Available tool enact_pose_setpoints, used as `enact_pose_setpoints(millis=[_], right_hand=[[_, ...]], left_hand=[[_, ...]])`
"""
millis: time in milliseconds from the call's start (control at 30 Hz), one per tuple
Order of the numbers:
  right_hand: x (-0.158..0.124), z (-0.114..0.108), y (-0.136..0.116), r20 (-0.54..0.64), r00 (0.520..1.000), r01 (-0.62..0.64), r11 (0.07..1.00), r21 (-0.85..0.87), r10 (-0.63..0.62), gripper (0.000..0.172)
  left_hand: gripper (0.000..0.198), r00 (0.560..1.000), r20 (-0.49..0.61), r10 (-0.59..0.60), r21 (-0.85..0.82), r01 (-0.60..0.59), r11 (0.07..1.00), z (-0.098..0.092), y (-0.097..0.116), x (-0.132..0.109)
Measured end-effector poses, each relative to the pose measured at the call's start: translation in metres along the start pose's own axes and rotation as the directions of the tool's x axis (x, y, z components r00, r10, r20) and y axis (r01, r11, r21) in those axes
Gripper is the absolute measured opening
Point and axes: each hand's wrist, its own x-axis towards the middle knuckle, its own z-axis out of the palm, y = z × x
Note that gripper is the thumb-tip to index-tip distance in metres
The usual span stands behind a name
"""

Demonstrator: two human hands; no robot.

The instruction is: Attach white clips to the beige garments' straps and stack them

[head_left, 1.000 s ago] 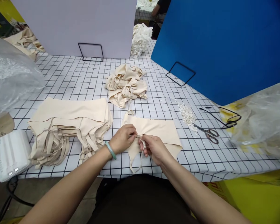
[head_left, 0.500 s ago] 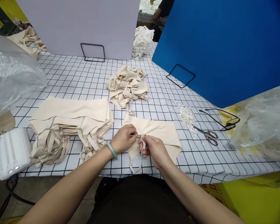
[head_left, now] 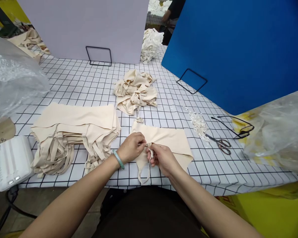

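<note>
A beige strapped garment (head_left: pixel 173 137) lies spread on the grid-patterned cloth in front of me. Over its left half, my left hand (head_left: pixel 132 147) pinches one part of a thin beige strap (head_left: pixel 144 180). Close against it, my right hand (head_left: pixel 162 158) grips the same strap near a small slider, fingertips almost touching the left ones. The strap hangs in a loop below my fingers toward the table's front edge. Fingers cover most of the slider, so its exact position is hidden. A green bangle circles my left wrist.
Left of my hands is a neat stack of beige garments (head_left: pixel 74 115); a crumpled pile (head_left: pixel 136 92) lies behind. Scissors (head_left: pixel 222 143), small white scraps (head_left: pixel 198 124) and eyeglasses (head_left: pixel 240 132) are on the right. A white power bank (head_left: pixel 13 162) sits front left. Blue (head_left: pixel 238 49) and pale boards (head_left: pixel 89 26) stand behind.
My right hand has shifted slightly left, closer to my left fingertips, at the strap. My left hand and the garment stay nearly in place.
</note>
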Motion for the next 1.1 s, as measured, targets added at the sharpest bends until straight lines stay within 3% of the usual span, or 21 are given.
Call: enact_pose_setpoints(millis=[433,600,767,900,967,1033,1100], right_hand=[[0.004,0.0,-0.007,0.088,0.993,-0.076,0.996,-0.052,0.08,0.021],[-0.015,-0.008,-0.004,0.2,0.968,-0.149,0.988,-0.042,0.155,0.023],[-0.049,-0.021,0.014,0.266,0.951,-0.147,0.988,-0.047,0.155,0.034],[-0.074,-0.023,0.034,0.329,0.926,-0.238,0.963,0.129,0.185,0.026],[-0.085,-0.027,0.043,0.352,0.908,-0.315,0.925,0.214,0.228,0.031],[-0.093,-0.039,0.049,0.283,0.928,-0.312,0.921,0.234,0.242,0.045],[-0.092,-0.061,0.046,0.098,0.985,-0.155,0.979,0.131,0.142,0.05]], left_hand=[[0.017,1.0,0.001,0.01,0.025,-0.01,1.0,0.002,-0.001,0.0],[0.019,0.996,0.05,0.069,0.074,-0.072,0.995,-0.004,-0.001,-0.003],[0.032,0.983,0.072,0.171,0.308,-0.185,0.933,-0.013,0.004,-0.011],[0.04,0.987,0.133,0.089,0.527,-0.146,0.837,-0.011,0.004,-0.017],[0.045,0.986,0.154,0.061,0.561,-0.139,0.816,-0.01,0.001,-0.019],[0.043,0.986,0.147,0.078,0.539,-0.146,0.829,-0.013,-0.001,-0.018],[0.039,0.995,0.054,0.088,0.521,-0.104,0.847,-0.02,-0.003,-0.012]])
